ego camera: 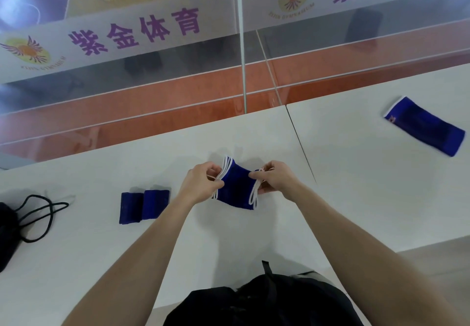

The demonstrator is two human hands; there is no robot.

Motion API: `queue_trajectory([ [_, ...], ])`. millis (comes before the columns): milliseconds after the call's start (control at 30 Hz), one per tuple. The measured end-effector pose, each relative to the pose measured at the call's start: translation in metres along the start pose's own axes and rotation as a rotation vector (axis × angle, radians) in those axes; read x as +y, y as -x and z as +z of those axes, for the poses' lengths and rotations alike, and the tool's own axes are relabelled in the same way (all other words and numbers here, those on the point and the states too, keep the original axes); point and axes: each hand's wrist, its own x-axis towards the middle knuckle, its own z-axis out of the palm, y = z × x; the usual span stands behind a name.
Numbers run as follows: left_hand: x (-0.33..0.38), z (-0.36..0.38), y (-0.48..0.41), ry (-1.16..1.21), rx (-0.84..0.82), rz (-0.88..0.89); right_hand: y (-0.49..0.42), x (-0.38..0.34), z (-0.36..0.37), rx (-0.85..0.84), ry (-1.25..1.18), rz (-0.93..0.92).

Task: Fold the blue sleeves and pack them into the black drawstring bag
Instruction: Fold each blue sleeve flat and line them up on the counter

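On the white bench (356,185), the black drawstring bag (7,231) is seen at the left edge, while a folded blue sleeve (235,187) is gripped at its white-trimmed ends by the left hand (201,185) and right hand (277,179).

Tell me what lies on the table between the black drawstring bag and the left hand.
In the head view, a folded blue sleeve lies between the bag and the left hand.

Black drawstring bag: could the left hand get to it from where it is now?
Probably yes. The black drawstring bag lies at the table's left edge; only the folded sleeves lie between. But the left hand is gripping a blue sleeve.
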Motion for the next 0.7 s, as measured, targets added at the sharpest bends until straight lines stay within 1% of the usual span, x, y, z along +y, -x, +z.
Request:
queue_trajectory([
  [100,0.001,0.005,0.002,0.053,-0.05,-0.007,0.009,-0.003,0.014,0.007,-0.111,-0.046],
  [233,0.0,0.007,0.005,0.18,-0.111,-0.01,0.01,-0.006,0.032,-0.011,-0.106,-0.118],
  [300,0.002,0.004,0.008,0.243,-0.133,-0.004,0.011,-0.008,0.038,-0.049,-0.107,-0.122],
  [367,0.003,0.001,0.011,0.247,-0.143,0.009,0.011,-0.009,0.042,-0.093,-0.103,-0.124],
  [467,0.001,-0.003,0.013,0.242,-0.144,0.01,0.011,-0.008,0.043,-0.122,-0.055,-0.164],
  [567,0.0,-0.004,0.015,0.259,-0.167,0.009,0.011,-0.008,0.045,-0.075,0.033,-0.216],
  [700,-0.004,0.0,0.017,0.293,-0.163,0.011,0.014,-0.012,0.049,-0.046,0.068,-0.242],
])
